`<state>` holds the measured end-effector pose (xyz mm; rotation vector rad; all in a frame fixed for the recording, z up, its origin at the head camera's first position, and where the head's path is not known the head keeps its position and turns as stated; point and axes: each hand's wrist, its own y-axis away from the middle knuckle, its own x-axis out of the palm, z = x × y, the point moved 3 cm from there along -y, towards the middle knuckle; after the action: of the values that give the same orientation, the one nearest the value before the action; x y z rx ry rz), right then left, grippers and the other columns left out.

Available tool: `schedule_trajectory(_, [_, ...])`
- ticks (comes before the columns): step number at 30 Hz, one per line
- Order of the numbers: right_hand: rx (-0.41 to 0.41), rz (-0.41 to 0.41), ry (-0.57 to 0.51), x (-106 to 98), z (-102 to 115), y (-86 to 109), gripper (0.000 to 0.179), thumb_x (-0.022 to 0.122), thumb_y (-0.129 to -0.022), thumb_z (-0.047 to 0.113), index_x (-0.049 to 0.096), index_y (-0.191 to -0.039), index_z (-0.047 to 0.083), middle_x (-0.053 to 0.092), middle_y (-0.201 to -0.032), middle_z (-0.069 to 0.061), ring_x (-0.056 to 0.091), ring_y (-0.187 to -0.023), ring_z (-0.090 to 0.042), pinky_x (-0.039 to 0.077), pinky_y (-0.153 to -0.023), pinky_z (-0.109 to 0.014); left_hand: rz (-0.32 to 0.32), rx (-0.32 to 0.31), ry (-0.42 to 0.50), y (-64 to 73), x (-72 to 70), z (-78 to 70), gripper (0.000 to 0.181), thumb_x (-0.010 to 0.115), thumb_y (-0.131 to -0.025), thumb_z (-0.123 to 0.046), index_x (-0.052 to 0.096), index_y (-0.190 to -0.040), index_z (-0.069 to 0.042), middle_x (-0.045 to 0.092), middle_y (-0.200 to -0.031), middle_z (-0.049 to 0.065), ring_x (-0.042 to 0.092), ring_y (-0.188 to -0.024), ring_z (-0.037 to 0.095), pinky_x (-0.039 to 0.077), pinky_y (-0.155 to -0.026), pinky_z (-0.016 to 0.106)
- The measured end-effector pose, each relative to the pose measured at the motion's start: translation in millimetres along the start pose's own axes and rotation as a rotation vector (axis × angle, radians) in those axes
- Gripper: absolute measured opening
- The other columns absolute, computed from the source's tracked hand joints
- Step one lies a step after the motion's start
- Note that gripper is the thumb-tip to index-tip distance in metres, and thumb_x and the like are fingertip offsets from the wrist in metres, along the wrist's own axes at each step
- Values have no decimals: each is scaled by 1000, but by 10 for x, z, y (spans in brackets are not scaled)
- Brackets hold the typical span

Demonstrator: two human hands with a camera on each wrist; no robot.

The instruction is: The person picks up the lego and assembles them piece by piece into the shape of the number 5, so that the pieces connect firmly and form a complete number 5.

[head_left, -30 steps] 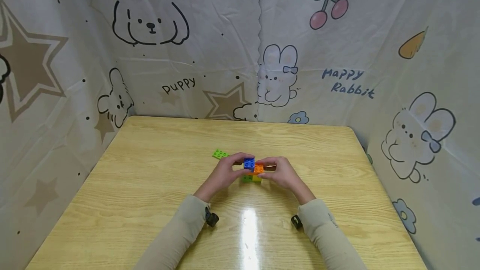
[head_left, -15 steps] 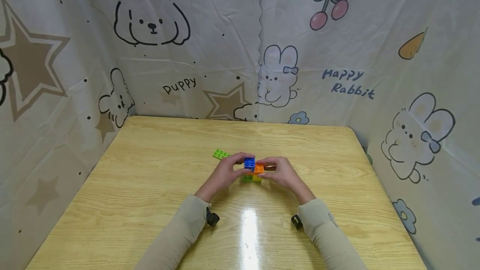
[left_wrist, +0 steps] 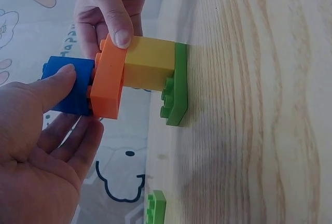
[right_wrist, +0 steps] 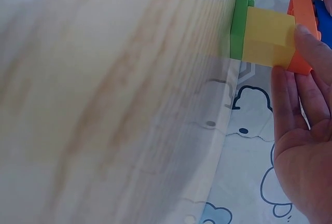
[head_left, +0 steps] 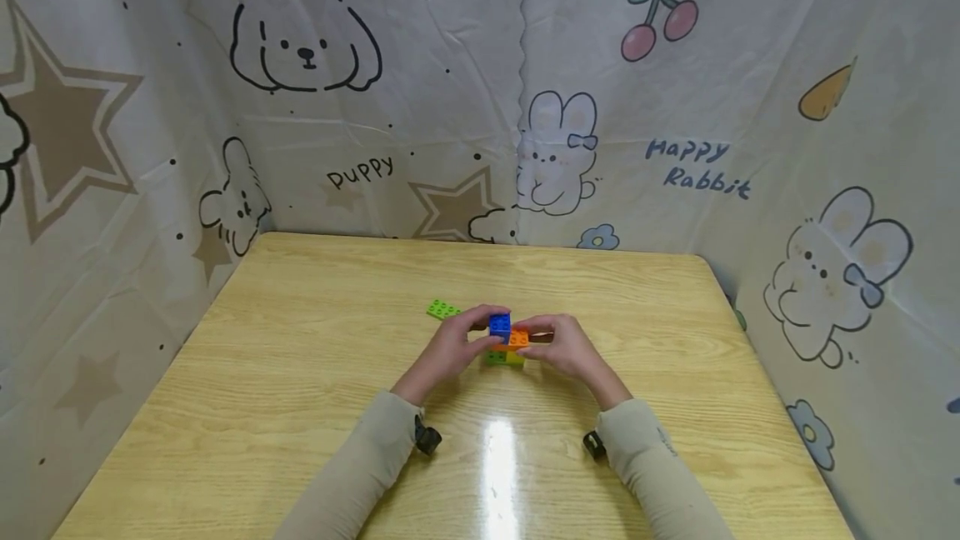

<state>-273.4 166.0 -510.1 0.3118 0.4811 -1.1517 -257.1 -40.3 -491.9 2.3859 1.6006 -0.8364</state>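
Note:
Near the table's middle stands a stack of toy building bricks. A thin green brick (left_wrist: 179,86) lies at its base, and a yellow brick (left_wrist: 150,63) sits on one end of that. Across the yellow one lies an orange brick (head_left: 519,339), whose other end overhangs the green base. Topmost is a blue brick (head_left: 499,326), seated on the orange brick's left end. My left hand (head_left: 452,345) pinches the blue brick between thumb and fingers. From the other side, my right hand (head_left: 567,348) grips the orange brick, its thumb at the seam with the yellow (right_wrist: 267,37) brick.
A loose light green brick (head_left: 442,308) lies on the wooden table (head_left: 337,298), just behind my left hand. Patterned cloth (head_left: 450,107) hangs behind the table and along both sides.
Both hands keep their hold on the stack, and the bricks stay as they were. Only the head view has shifted very slightly.

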Motion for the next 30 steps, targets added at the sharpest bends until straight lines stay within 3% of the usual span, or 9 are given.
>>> schedule_trajectory(7, [4,-12,6,-6,13,2,34,80,-78,15,72,-111,21,69,-110,1,65,-102,-18,55,-84,-32,15,-27,-35,-16,-13,-1,41,62,-92,-30,53,-130,-41,61,-123,-9,59,-112,15,47,-98,44])
schedule_trajectory(17, [11,-14,8,-8,10,1,33,80,-78,13,73,-109,21,69,-109,2,65,-101,-18,56,-82,-31,7,19,-53,-17,-1,2,42,61,-92,-30,53,-132,-36,62,-121,-7,60,-107,12,49,-96,35])
schedule_trajectory(26, [-6,-4,-3,2,9,6,34,80,-78,14,72,-111,19,69,-111,-2,65,-102,-20,55,-83,-32,2,29,-69,-5,8,25,42,61,-92,-31,52,-133,-36,62,-123,-6,60,-110,14,49,-96,36])
schedule_trajectory(30, [3,-4,-3,9,3,7,34,80,-78,15,72,-111,19,69,-110,-1,65,-102,-19,56,-83,-32,-2,34,-71,-1,15,36,43,61,-92,-31,53,-134,-30,62,-124,-5,61,-110,15,49,-96,36])
